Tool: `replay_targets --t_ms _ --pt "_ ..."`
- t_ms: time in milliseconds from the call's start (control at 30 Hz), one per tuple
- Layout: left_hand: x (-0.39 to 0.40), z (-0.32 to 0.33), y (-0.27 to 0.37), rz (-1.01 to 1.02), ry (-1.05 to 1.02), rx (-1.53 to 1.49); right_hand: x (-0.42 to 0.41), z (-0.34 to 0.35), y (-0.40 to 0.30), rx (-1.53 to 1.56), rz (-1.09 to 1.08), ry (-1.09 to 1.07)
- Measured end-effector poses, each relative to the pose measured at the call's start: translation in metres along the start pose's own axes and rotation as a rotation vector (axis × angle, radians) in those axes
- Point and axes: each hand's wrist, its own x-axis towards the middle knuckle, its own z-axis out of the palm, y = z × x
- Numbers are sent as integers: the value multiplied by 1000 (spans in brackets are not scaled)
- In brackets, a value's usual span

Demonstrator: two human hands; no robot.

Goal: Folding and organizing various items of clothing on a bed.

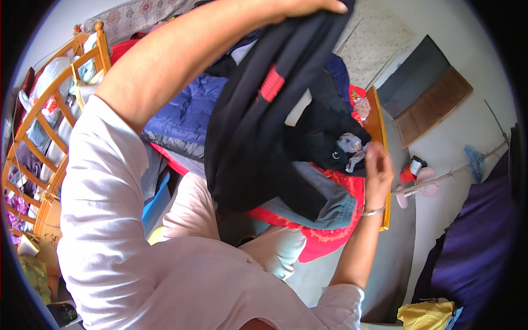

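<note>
My left hand (309,6), raised at the top edge of the view, grips a black garment (247,152) with a small red patch. The garment hangs down in folds over the bed. My right hand (378,167), with a bracelet on the wrist, is at the bed's right side with its fingers bent. It is beside a crumpled pale grey cloth (350,143); whether it holds the cloth is unclear. Under that cloth lies a dark garment (319,140). Grey-blue trousers or a similar cuffed garment (340,206) lie on a red patterned cover (326,239).
A blue quilted jacket or quilt (185,103) lies left of the hanging garment. Wooden bed railings (53,86) with plastic bags stand at left, a blue container (156,198) below. The bed's wooden end (379,123), a stick (445,175) and purple fabric (474,231) are at right.
</note>
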Motion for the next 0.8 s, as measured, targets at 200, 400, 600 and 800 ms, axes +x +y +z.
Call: replay_targets --t_ms 200,400,600,800 --pt "-30 39 52 197 -226 51 83 26 -139 465 -192 -193" --pt "-25 47 39 321 -190 43 97 8 -161 474 -154 -302" --pt "-20 15 41 370 -162 162 106 -38 -168 598 -56 -113" --pt "-20 -10 42 87 -351 48 111 -79 -164 451 -121 -1"
